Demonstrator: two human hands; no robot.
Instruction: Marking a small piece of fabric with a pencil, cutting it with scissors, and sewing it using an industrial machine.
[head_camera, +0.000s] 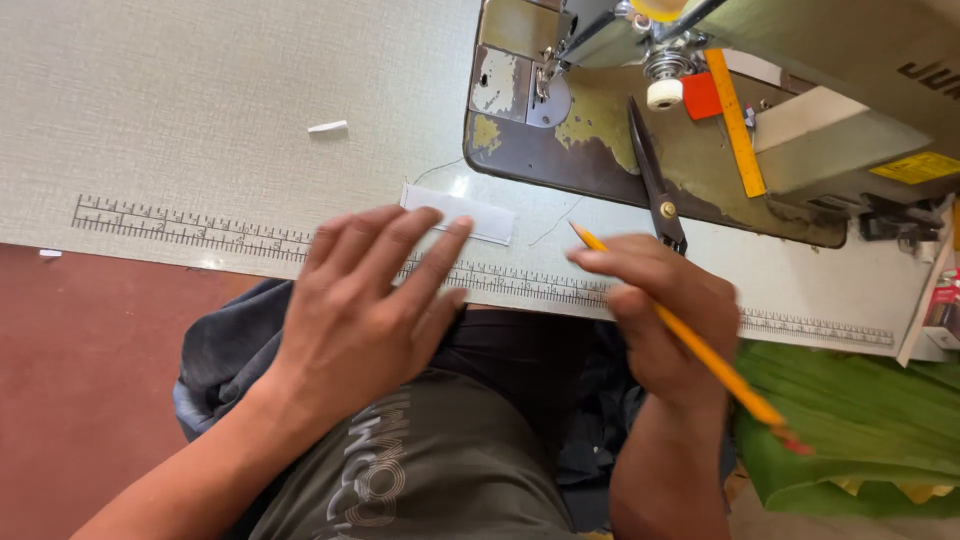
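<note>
My left hand (365, 305) lies flat with fingers spread near the table's front edge, fingertips touching a small white rectangular strip (470, 213) on the table. My right hand (660, 300) grips a yellow pencil (715, 362), its tip pointing up and left toward the strip, its red eraser end lower right. Both hands rest over the printed ruler scale (190, 228) along the table edge.
A worn sewing machine (720, 100) stands at the back right with black scissors (652, 180) and a yellow ruler (738, 125) on its bed. A small white scrap (328, 127) lies on the pale table (200, 100). Green fabric (860, 420) sits lower right.
</note>
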